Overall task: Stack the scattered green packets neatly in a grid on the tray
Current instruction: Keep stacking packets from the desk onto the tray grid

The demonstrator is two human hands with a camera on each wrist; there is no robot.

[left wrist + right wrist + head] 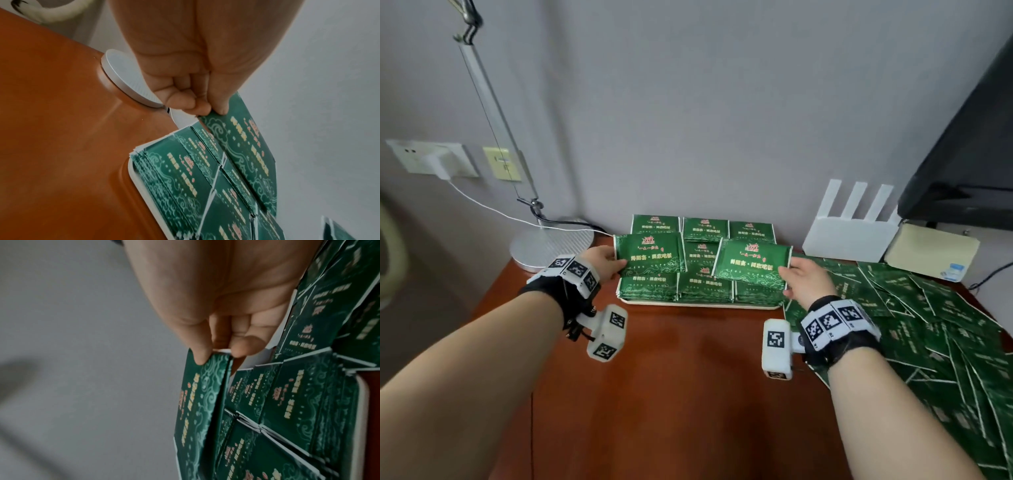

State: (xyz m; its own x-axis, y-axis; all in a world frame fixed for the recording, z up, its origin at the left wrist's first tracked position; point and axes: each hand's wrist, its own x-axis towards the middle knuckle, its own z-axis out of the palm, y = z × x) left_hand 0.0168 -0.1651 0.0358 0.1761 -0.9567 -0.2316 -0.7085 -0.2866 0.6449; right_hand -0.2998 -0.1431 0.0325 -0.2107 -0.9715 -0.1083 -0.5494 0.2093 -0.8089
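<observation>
Left hand (602, 262) and right hand (804, 281) each pinch a packet; lower them flat, edges squared, onto the tray's (698, 304) nine and three o'clock stacks.

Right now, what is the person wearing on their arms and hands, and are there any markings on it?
Both forearms are bare, with no sleeves. Each wrist carries a black strap topped by a white band of square black-and-white fiducial tags; the right wrist's band matches. A white boxy camera module with similar tags hangs on the inner side of each wrist: left, right. Thin black cables run by the left module. The fingers are bare.
</observation>
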